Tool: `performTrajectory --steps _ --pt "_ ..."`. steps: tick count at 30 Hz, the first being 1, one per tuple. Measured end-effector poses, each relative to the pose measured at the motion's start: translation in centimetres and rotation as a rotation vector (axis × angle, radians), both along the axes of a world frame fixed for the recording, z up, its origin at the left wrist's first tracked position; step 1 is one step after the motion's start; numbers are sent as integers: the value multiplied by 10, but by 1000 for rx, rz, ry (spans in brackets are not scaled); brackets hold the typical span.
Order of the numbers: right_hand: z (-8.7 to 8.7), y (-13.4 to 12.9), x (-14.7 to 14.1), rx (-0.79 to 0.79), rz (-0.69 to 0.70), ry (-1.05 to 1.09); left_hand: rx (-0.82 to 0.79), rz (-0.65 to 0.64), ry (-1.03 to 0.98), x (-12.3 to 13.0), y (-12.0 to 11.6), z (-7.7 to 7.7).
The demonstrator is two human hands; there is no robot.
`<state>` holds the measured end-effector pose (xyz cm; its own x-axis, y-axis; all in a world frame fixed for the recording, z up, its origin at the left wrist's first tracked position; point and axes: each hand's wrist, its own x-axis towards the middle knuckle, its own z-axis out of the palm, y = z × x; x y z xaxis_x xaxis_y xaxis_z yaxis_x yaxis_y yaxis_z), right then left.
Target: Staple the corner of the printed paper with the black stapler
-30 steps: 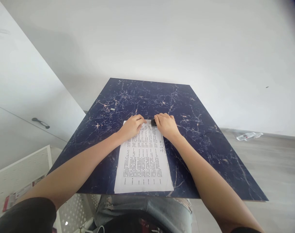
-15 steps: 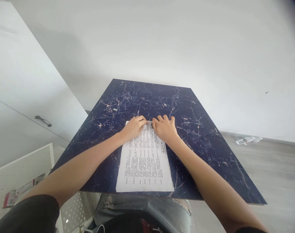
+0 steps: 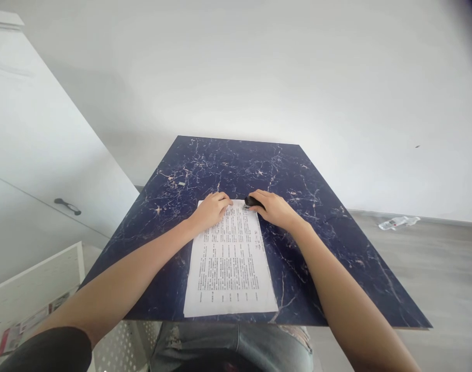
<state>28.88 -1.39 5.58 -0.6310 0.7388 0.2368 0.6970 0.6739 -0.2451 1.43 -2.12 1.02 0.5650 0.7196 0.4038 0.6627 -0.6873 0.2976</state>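
Printed sheets of paper (image 3: pixel 231 268) lie on the dark blue marbled table (image 3: pixel 236 165), near its front edge. Rows of text and some handwriting at the right margin show on the top sheet. My left hand (image 3: pixel 212 211) grips the far left corner, its bent fingers resting on the paper at the far edge. At the far right corner, my right hand (image 3: pixel 273 207) is closed around a small black stapler (image 3: pixel 253 201). The stapler's nose points left and lies over the paper's far edge. Part of its body is hidden in the palm.
A small pale piece (image 3: pixel 181 183) lies on the table, far left. White cabinet (image 3: pixel 34 129) with a dark handle (image 3: pixel 67 206) stands at left, above a white perforated rack (image 3: pixel 80 258). A clear plastic package (image 3: pixel 398 222) rests on the floor at right.
My right hand has shifted slightly right and turned, so the stapler now shows at the paper's far edge. My left hand stays on the paper. The view has shifted slightly.
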Motion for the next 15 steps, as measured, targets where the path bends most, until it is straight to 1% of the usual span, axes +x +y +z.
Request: performTrajectory --steps 3,6,7,12,14,15 --pt "0 5 11 0 -91 -26 37 7 33 -1 -1 2" --pt "0 12 26 -10 -231 -36 128 47 46 -2 -4 7" --pt "1 14 32 -15 -270 -33 131 47 52 -3 -5 9" --pt "0 21 53 -89 -385 -88 -19 -38 123 -2 -12 16" --pt "0 21 55 -89 -499 -92 -54 -41 145 -2 -15 18" --pt "0 21 53 -59 -571 -65 -74 -48 155 -2 -16 18"
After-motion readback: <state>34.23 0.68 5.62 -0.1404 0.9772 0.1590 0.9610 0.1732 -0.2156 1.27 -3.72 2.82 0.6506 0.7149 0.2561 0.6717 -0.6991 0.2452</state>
